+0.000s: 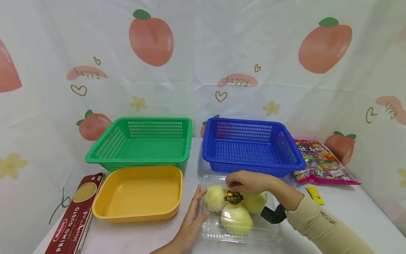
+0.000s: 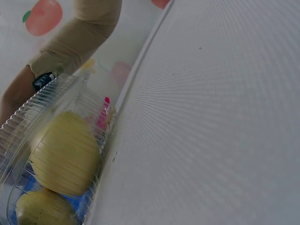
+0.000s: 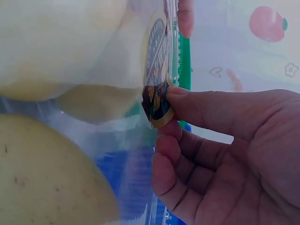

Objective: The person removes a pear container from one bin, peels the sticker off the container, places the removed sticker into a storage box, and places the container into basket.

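A clear plastic clamshell box [image 1: 210,231] holds 3 pale yellow fruits [image 1: 237,220] under its lid. On the lid is a round black and gold sticker [image 1: 234,199] with printed writing. My right hand [image 1: 245,181] pinches the sticker's edge between thumb and fingertips; in the right wrist view that edge curls up from the plastic. My left hand [image 1: 191,218] rests against the left side of the box, its fingers extended. Fruits [image 2: 65,154] show through the box wall in the left wrist view, where the left hand is out of sight.
Behind the box stands a blue basket [image 1: 253,167], with a green basket [image 1: 139,163] to its left. A yellow tub [image 1: 137,218] and a red spaghetti box [image 1: 74,215] lie left. On the right are a candy bag [image 1: 326,165] and a small yellow packet [image 1: 315,195].
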`<action>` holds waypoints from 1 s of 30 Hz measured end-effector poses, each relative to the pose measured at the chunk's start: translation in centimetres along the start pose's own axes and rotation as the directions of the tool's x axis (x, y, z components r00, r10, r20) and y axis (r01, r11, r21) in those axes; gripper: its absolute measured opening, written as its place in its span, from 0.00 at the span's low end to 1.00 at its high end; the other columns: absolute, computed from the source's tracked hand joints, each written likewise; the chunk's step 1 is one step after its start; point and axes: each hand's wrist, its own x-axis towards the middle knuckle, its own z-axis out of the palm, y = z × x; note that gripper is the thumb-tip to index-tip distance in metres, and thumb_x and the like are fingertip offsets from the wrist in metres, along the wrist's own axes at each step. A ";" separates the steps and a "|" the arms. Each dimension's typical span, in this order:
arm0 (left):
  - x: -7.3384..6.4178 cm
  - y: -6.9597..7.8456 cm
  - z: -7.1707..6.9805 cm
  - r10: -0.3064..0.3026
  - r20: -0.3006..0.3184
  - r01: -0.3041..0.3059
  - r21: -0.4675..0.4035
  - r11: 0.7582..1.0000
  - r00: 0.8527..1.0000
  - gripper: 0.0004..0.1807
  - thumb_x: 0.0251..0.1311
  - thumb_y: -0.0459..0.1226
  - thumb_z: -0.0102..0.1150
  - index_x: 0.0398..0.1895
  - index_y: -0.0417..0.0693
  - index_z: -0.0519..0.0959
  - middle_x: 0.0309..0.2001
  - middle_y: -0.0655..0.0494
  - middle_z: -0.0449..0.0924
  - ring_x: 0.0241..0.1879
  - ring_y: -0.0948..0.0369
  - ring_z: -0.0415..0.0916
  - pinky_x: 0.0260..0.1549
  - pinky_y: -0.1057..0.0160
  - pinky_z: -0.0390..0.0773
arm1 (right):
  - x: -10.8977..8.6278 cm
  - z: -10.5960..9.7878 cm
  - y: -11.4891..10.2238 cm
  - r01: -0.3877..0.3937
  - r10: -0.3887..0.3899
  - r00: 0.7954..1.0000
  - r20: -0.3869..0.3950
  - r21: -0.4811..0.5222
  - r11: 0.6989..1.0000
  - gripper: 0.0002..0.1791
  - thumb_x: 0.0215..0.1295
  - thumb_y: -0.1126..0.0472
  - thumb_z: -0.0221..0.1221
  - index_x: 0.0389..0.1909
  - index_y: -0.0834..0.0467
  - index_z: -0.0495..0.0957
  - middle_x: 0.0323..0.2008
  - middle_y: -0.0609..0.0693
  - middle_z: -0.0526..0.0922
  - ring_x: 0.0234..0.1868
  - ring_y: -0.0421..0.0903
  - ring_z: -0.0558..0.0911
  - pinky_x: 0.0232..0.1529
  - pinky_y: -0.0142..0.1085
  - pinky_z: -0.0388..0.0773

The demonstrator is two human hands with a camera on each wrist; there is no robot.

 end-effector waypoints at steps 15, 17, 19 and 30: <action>0.0 0.0 0.0 -0.003 0.013 0.003 -0.014 1.000 1.000 0.30 0.66 0.32 0.42 0.71 0.47 0.49 0.75 0.50 0.24 0.73 0.48 0.20 0.56 0.90 0.37 | -0.2 -0.4 1.3 0.100 -0.106 0.993 0.047 0.120 0.988 0.07 0.68 0.66 0.49 0.29 0.58 0.70 0.25 0.41 0.67 0.27 0.30 0.66 0.28 0.23 0.65; 0.0 0.0 0.1 -0.003 0.015 0.004 -0.015 1.000 1.000 0.30 0.66 0.32 0.42 0.71 0.47 0.49 0.75 0.49 0.24 0.73 0.48 0.20 0.56 0.90 0.37 | -0.3 -0.4 1.5 0.101 -0.110 0.992 0.058 0.143 0.985 0.07 0.68 0.66 0.49 0.29 0.58 0.70 0.25 0.41 0.67 0.27 0.30 0.66 0.28 0.23 0.65; 0.0 0.0 0.1 -0.004 0.015 0.005 -0.013 1.000 1.000 0.30 0.66 0.32 0.42 0.70 0.47 0.49 0.75 0.49 0.24 0.73 0.48 0.20 0.56 0.90 0.37 | -0.3 -0.4 1.6 0.099 -0.111 0.992 0.066 0.162 0.982 0.06 0.68 0.66 0.49 0.30 0.59 0.70 0.25 0.41 0.67 0.26 0.30 0.66 0.27 0.23 0.65; -0.1 0.0 0.1 -0.002 -0.001 0.002 0.000 1.000 1.000 0.30 0.65 0.32 0.43 0.70 0.47 0.50 0.75 0.50 0.25 0.73 0.49 0.20 0.57 0.90 0.37 | 0.0 -0.5 0.7 -0.056 0.056 0.998 0.004 0.122 0.991 0.08 0.57 0.64 0.62 0.27 0.58 0.71 0.23 0.39 0.70 0.25 0.31 0.69 0.27 0.24 0.71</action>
